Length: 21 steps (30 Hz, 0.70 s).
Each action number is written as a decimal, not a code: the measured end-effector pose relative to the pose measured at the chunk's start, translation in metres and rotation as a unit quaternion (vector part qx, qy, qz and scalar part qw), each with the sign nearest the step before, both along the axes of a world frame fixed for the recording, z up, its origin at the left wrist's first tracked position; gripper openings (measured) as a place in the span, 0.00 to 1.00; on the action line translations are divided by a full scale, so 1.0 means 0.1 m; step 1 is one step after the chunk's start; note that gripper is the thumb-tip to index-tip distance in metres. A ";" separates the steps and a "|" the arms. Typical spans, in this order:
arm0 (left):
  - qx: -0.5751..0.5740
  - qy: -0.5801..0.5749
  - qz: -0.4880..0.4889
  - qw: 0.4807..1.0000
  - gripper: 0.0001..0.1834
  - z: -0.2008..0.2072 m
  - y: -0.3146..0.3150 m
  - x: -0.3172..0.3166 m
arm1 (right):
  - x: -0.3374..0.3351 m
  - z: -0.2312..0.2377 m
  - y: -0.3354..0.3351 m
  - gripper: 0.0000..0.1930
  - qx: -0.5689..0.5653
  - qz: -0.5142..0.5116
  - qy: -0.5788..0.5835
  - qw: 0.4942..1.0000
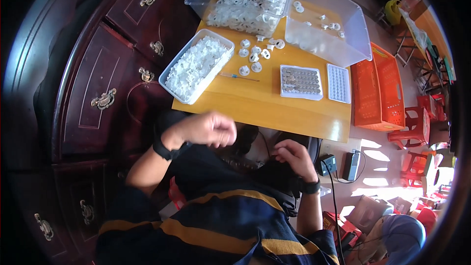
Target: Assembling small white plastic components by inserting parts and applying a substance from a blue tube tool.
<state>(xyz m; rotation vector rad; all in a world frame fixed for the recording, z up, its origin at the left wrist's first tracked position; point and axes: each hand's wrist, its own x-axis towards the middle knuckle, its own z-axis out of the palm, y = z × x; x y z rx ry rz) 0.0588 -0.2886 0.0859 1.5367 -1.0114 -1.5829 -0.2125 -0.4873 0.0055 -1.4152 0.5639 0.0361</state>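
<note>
My left hand (214, 130) hovers in front of the table's near edge, somewhat blurred, with its fingers curled in. Lower and to the right, my right hand (294, 156) is above my lap, its fingers bent and its thumb close to the forefinger. Anything inside either hand is hidden. Nearest my left hand on the table is a white tub (184, 97) heaped with small translucent plastic pieces. Several loose round white plastic parts (256, 67) lie beyond it, near a thin pen-like tool (238, 76). A white tray (300, 96) holds rows of grey metallic discs.
At the back of the yellow table (235, 104) stand a clear bin (198, 1) full of white parts and another clear bin (326, 49). A second white tray (339, 100) sits by the right edge. Dark drawers (93, 73) flank the left; an orange crate (373, 88), the right.
</note>
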 end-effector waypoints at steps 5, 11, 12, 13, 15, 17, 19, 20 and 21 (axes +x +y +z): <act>0.140 -0.398 -0.144 0.895 0.15 -1.12 0.63 -0.12 | 0.04 0.04 -0.02 0.07 0.010 -0.089 0.001 0.996; 0.103 -0.390 0.010 0.915 0.13 -1.11 0.62 -0.30 | 0.28 -0.07 -0.01 0.17 0.027 -0.103 -0.006 0.994; 0.105 -0.394 0.022 0.913 0.13 -1.09 0.66 -0.35 | 0.29 -0.09 -0.03 0.21 0.079 -0.110 0.004 0.991; 0.114 -0.399 0.014 0.910 0.13 -1.06 0.72 -0.41 | 0.28 -0.10 -0.05 0.25 0.131 -0.117 0.014 0.984; 0.132 -0.411 -0.003 0.902 0.13 -1.01 0.81 -0.56 | 0.26 -0.22 -0.10 0.28 0.170 -0.120 0.001 0.978; 0.102 -0.434 -0.007 0.895 0.13 -0.99 0.92 -0.72 | 0.24 -0.32 -0.13 0.27 0.210 -0.143 -0.005 0.967; 0.041 -0.446 0.032 0.894 0.12 -1.01 1.04 -0.85 | 0.27 -0.38 -0.13 0.28 0.200 -0.129 -0.020 0.971; 0.029 -0.445 0.048 0.894 0.11 -1.04 1.09 -0.94 | 0.28 -0.41 -0.15 0.26 0.219 -0.124 -0.015 0.968; 0.015 -0.444 0.063 0.893 0.09 -1.03 1.11 -1.01 | 0.30 -0.44 -0.18 0.25 0.238 -0.120 -0.012 0.964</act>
